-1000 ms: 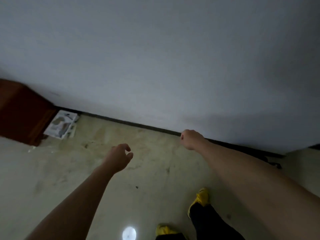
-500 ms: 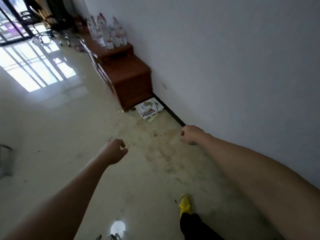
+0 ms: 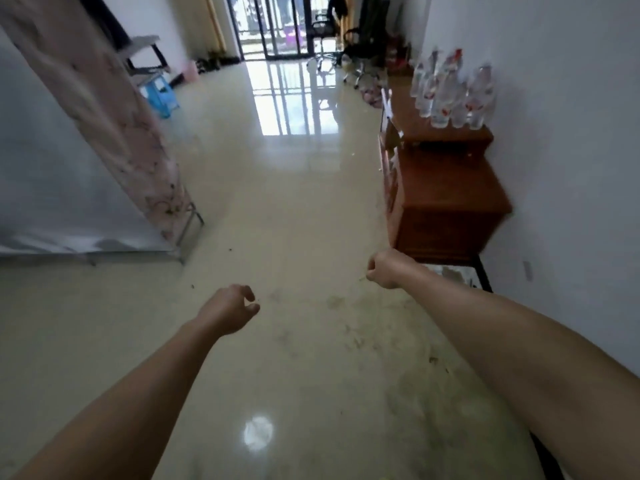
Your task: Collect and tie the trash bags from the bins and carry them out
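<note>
No trash bag shows in the head view. A small pink bin [image 3: 191, 71] stands far off by the left wall. My left hand [image 3: 231, 309] reaches forward over the glossy floor, fingers loosely curled and apart, holding nothing. My right hand [image 3: 386, 269] is stretched out further right, curled into a fist with nothing visible in it, just in front of the wooden cabinet [image 3: 446, 206].
The cabinet along the right wall carries several water bottles [image 3: 450, 95]. A flat white packet [image 3: 453, 273] lies on the floor at its near end. A pink-draped rack [image 3: 114, 126] stands left, a blue stool [image 3: 162, 97] behind it. Office chairs [image 3: 356, 46] and a glass door [image 3: 273, 26] lie far ahead.
The view has swung left from the bare wall to look down the long room. Both arms stay stretched forward, hands empty, the left fingers a little more curled.
</note>
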{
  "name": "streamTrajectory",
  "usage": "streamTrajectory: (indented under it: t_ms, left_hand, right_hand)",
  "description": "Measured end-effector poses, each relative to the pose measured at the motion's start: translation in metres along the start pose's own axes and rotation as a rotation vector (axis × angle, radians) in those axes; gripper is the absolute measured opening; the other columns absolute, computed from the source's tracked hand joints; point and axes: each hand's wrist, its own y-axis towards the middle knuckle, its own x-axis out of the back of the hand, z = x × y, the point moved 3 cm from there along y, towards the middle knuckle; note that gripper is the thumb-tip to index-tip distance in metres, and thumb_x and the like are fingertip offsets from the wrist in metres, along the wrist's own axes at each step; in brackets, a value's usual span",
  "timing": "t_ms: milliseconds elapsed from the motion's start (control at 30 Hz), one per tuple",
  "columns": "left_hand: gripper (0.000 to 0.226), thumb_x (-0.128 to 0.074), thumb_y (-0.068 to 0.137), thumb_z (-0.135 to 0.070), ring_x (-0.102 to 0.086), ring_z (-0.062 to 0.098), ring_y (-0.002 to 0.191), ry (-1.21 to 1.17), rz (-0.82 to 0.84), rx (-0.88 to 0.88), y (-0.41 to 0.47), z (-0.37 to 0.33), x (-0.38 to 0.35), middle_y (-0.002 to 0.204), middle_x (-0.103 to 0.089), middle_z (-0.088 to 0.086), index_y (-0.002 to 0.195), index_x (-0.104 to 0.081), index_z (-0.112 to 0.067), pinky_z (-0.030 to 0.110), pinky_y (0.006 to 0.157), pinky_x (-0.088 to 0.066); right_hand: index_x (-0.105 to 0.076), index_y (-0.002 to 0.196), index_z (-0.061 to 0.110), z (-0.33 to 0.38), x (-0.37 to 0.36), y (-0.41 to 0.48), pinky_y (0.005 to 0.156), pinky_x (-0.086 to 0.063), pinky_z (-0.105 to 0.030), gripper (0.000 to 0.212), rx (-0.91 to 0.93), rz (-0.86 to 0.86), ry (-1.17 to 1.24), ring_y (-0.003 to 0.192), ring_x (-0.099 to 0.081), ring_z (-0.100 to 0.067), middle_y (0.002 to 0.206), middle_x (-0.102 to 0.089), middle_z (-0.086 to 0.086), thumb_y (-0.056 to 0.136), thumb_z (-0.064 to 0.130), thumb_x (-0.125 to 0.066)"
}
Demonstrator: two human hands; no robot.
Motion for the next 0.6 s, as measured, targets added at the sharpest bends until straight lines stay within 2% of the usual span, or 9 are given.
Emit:
streamTrajectory:
  t_ms: [100,267,500,600]
  left_hand:
    - [0.034,-0.058,0.091,-0.037,-0.058,0.027,0.110,-0.049,0.000,0.141,0.025,0.051,0.023,0.123,-0.062,0.013,0.118,-0.062,-0.016,0.032,0.091,-0.047]
    - [0.035,-0.057,0.092,-0.034,-0.055,0.027,0.117,-0.114,-0.037,0.308,0.080,0.140,0.060,0.127,-0.060,0.013,0.120,-0.061,-0.013,0.030,0.094,-0.043]
    - [0.034,-0.057,0.092,-0.031,-0.056,0.028,0.115,-0.208,-0.091,0.433,0.186,0.262,0.137,0.125,-0.062,0.013,0.118,-0.062,-0.010,0.031,0.092,-0.044]
    - [0.033,-0.057,0.092,-0.030,-0.057,0.027,0.113,-0.246,-0.122,0.465,0.216,0.303,0.178,0.122,-0.063,0.012,0.117,-0.063,-0.010,0.030,0.091,-0.044]
  right_hand:
    - [-0.064,0.117,0.021,0.073,0.015,0.062,0.084,-0.048,-0.030,0.030,0.121,0.053,-0.077,0.109,-0.061,-0.027,0.123,-0.064,-0.005,0.092,0.036,-0.056]
    - [-0.064,0.106,0.029,0.203,0.026,0.156,0.088,-0.053,-0.037,0.022,0.292,0.097,-0.120,0.097,-0.062,-0.028,0.113,-0.065,-0.003,0.087,0.038,-0.059]
    - [-0.067,0.111,0.017,0.383,0.038,0.279,0.082,-0.051,-0.031,0.026,0.476,0.144,-0.254,0.101,-0.064,-0.027,0.112,-0.068,-0.006,0.091,0.030,-0.057]
    - [-0.066,0.115,0.016,0.455,0.058,0.317,0.086,-0.052,-0.032,0.029,0.554,0.115,-0.287,0.105,-0.062,-0.027,0.117,-0.066,-0.007,0.092,0.031,-0.056]
